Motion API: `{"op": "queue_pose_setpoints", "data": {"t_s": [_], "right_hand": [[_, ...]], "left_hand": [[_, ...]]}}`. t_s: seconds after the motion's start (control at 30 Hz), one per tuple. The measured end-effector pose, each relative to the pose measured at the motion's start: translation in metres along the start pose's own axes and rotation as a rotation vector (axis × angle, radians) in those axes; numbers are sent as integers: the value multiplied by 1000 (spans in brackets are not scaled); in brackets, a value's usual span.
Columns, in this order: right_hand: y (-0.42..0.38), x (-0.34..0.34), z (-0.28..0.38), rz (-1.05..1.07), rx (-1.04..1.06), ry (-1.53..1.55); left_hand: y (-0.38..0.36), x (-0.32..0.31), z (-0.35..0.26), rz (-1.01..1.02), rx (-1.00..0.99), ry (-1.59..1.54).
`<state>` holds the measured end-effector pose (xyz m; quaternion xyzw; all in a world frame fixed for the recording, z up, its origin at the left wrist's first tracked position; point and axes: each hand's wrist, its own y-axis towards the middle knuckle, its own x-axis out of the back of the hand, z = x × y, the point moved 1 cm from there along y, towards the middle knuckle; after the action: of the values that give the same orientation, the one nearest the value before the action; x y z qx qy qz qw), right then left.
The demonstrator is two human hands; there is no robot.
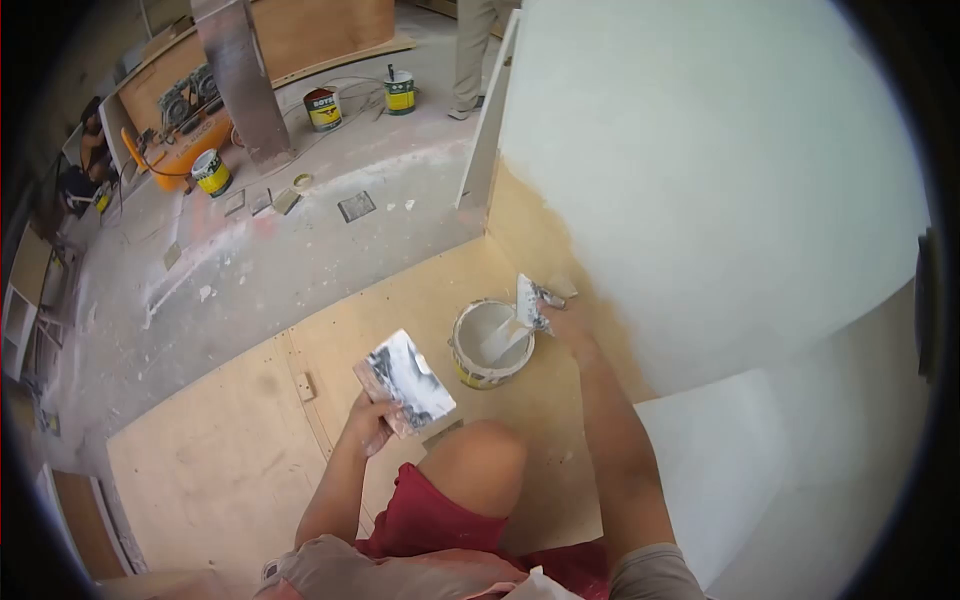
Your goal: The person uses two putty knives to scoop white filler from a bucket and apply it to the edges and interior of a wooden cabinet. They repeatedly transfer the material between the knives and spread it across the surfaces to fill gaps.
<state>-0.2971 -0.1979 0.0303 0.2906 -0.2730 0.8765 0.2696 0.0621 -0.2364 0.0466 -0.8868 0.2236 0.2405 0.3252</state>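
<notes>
My left hand (374, 424) is closed on the near edge of a flat rectangular board (408, 375) smeared with white and grey paste. To the right, my right hand (570, 325) grips a putty knife (529, 303) whose blade is coated in white paste. The blade stands at the right rim of an open bucket (459, 350). White putty (497, 335) lies inside, and a pale strip of it or a stick reaches toward the rim by the knife. The knife's handle is mostly hidden by my fingers.
I sit on a plywood sheet (220, 430). A white-coated curved panel (720, 180) rises at my right. Paint cans (399, 95), an orange compressor (190, 150) and a post (240, 85) stand beyond. One person (472, 50) stands behind the panel; another (95, 145) is far left.
</notes>
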Motion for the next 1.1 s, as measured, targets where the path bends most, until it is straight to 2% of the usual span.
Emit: {"op": "queue_pose_setpoints", "data": {"t_s": [0.07, 0.1, 0.17, 0.23, 0.27, 0.33, 0.43, 0.5, 0.73, 0.8, 0.93, 1.03, 1.1], "right_hand": [[6, -16, -6, -206, 198, 148], [4, -17, -5, -198, 179, 135], [-4, -4, 5, -152, 140, -142], [-35, 12, 32, -174, 199, -86], [-56, 28, 58, -205, 166, -180], [-63, 44, 55, -269, 407, -63], [-107, 82, 106, -217, 272, -4], [-126, 98, 125, -264, 199, 12], [-175, 96, 160, -372, 321, 91], [-189, 97, 163, -430, 410, 106], [-198, 92, 174, -476, 422, 156], [-202, 77, 170, -417, 467, 91], [-207, 69, 168, -438, 580, -25]], "left_hand": [[1, -1, 14, -59, 103, -5], [4, -3, 18, -66, 125, -15], [18, -18, 17, -83, 81, 82], [37, -18, 22, -40, 130, 215], [42, -27, 21, -54, 110, 230], [54, -28, 29, -1, 59, 232], [57, -38, 31, 19, 71, 179], [63, -41, 33, 61, 64, 226], [75, -39, 38, 81, 48, 236], [73, -40, 40, 67, 21, 224], [73, -41, 39, 58, 56, 196], [81, -29, 49, 69, 24, 202], [81, -29, 49, 62, -3, 207]]}}
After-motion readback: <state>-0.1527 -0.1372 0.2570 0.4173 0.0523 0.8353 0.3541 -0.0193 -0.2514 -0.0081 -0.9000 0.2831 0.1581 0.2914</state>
